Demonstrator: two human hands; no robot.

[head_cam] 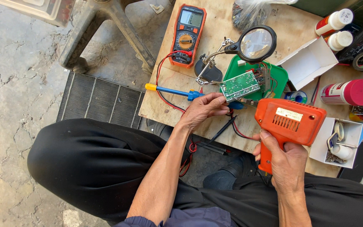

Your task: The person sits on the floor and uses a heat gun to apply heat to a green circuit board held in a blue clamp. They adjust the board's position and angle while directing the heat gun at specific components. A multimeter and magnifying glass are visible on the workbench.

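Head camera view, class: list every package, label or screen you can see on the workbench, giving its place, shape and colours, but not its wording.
Multimeter screen: top centre, grey rectangle in an orange and black case.
Soldering gun label: pale rectangle on the orange body held in the right hand.
Open white box: right of the green tray.
Small white box: right edge, holding small parts.
Red-capped canister: lying at right, white label.
Two white bottles: top right.

**Board and soldering gun in your grip**

Your left hand (201,110) pinches the near left edge of a small green rectangular circuit board (240,85), tilted, wires bunched at its far right end. Your right hand (283,163) wraps the handle of an orange plastic pistol-shaped soldering gun (290,121), nose toward the board.
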